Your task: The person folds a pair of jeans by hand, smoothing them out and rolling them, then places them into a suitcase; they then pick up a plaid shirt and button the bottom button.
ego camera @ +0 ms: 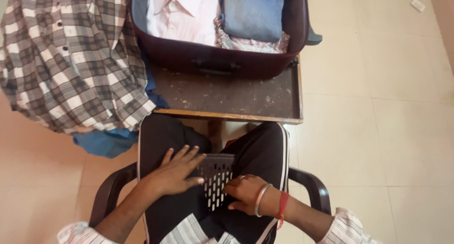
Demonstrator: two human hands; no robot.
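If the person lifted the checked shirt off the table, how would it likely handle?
The checked shirt would probably be floppy: it already drapes over the table edge in soft folds. It looks light for its size, being thin cloth. It may drag the blue cloth lying under it. Both hands, left hand and right hand, rest in the lap.

The chair (215,178) is dark perforated plastic with glossy armrests, and the trousers (161,135) are smooth matt black cloth. On the table (227,95), rough, speckled worn wood with a paler edge strip, sit a maroon fabric suitcase (213,59) of folded cotton clothes and a soft woven checked shirt (71,55). The floor (378,130) is smooth, faintly glossy tile.
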